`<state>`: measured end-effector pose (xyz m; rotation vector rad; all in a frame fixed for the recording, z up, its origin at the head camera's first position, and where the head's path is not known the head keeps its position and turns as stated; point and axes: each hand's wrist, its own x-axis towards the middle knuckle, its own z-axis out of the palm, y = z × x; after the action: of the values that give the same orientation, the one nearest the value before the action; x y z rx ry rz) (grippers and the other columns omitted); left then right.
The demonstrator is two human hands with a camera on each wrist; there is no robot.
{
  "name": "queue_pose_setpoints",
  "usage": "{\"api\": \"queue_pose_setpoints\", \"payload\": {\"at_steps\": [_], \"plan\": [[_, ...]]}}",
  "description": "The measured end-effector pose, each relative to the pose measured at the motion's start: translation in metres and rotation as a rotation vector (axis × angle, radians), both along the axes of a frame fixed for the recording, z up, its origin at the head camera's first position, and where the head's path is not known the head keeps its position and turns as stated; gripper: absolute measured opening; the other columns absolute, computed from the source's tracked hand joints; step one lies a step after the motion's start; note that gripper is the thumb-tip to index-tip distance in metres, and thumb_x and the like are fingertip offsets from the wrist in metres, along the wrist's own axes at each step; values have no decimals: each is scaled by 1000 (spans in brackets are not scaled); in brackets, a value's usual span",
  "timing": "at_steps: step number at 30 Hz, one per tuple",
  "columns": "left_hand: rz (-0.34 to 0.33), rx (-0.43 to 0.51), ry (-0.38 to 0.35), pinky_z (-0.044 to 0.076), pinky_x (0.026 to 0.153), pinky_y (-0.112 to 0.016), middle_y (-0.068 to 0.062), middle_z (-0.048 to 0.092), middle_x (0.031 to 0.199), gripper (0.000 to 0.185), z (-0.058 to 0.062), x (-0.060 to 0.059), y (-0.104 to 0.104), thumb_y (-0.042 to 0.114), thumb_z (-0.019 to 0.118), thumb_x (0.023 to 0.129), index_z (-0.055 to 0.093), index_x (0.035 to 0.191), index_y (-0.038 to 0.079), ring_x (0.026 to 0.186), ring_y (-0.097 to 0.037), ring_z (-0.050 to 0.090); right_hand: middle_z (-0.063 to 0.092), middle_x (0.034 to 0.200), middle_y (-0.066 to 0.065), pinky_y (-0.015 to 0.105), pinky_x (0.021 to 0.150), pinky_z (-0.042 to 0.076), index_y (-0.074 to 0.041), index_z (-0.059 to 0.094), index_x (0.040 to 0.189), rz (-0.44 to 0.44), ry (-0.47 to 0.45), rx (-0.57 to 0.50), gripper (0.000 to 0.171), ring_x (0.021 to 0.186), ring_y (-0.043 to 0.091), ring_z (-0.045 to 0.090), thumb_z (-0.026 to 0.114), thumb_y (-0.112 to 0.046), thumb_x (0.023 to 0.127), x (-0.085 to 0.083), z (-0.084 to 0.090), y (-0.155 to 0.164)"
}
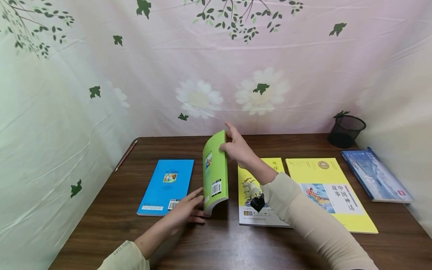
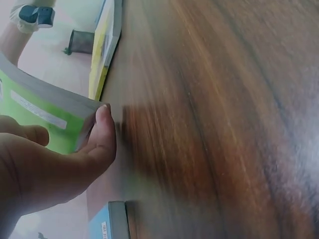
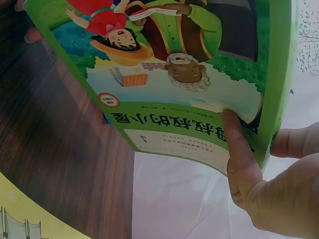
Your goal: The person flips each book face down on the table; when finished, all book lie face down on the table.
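Note:
A green picture-covered book (image 1: 216, 168) stands tilted up above the dark table, its pages curving, with a barcode on the back cover facing the head view. My right hand (image 1: 237, 148) pinches its upper part near the spine, thumb on one side and a finger on the front cover (image 3: 169, 50). At the lower left corner, my left hand (image 1: 183, 212) holds the book's edge; the left wrist view shows a digit (image 2: 104, 129) bent round that corner. A blue book (image 1: 170, 187) lies flat just left of the left hand. Under the right forearm lies a yellow book with a ship (image 1: 248, 187).
A larger yellow book (image 1: 324, 168) lies farther right, beside a dark blue book (image 1: 378, 176) near the right-hand curtain. A black mesh pen holder (image 1: 345, 131) stands at the back right corner. A pencil (image 1: 126, 155) lies along the table's left edge. Patterned curtain (image 1: 152, 75) surrounds the table.

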<state>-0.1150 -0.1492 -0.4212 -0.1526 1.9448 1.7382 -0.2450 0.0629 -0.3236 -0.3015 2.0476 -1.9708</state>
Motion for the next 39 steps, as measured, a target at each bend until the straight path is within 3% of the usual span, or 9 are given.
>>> {"api": "queue_pose_setpoints", "payload": {"at_steps": [5, 12, 21, 27, 34, 39], "plan": [[15, 55, -21, 60, 84, -40, -26, 49, 146, 64, 2, 2, -2, 40, 39, 108, 15, 161, 12, 107, -31, 71, 26, 162, 10, 37, 59, 60, -30, 7, 161, -6, -3, -41, 96, 94, 34, 69, 53, 10, 87, -2, 2, 3], [87, -16, 11, 58, 78, -34, -21, 58, 132, 60, 4, 4, -4, 41, 43, 107, 28, 158, 14, 94, -22, 70, 19, 166, 10, 37, 63, 61, -31, 8, 161, -16, -25, -35, 95, 104, 37, 67, 53, 9, 88, -5, 1, 9], [204, -70, 67, 56, 75, -33, -14, 65, 107, 57, 12, 7, -12, 38, 54, 103, 38, 152, 13, 81, -21, 65, 16, 167, 10, 31, 56, 55, -30, 6, 162, -1, -28, -37, 95, 79, 23, 66, 53, 9, 88, -8, -8, 18], [252, -65, 96, 53, 75, -32, -10, 69, 101, 55, 20, 8, -16, 34, 57, 102, 41, 150, 14, 78, -19, 64, 14, 168, 11, 28, 52, 47, -30, 8, 162, 5, -29, -41, 95, 59, 15, 49, 54, 9, 88, -9, -12, 19], [293, -92, 140, 50, 70, -32, -7, 70, 94, 50, 22, 10, -15, 25, 59, 101, 46, 148, 14, 73, -18, 61, 10, 169, 11, 28, 53, 48, -30, 8, 162, 17, -19, -13, 95, 62, 18, 54, 54, 8, 88, -8, -14, 18], [314, -112, 167, 51, 69, -32, -8, 70, 95, 50, 23, 11, -15, 22, 60, 100, 47, 148, 13, 72, -19, 62, 10, 168, 11, 29, 54, 47, -31, 9, 162, 26, -5, 14, 94, 58, 16, 48, 54, 8, 89, -6, -16, 19]]}}
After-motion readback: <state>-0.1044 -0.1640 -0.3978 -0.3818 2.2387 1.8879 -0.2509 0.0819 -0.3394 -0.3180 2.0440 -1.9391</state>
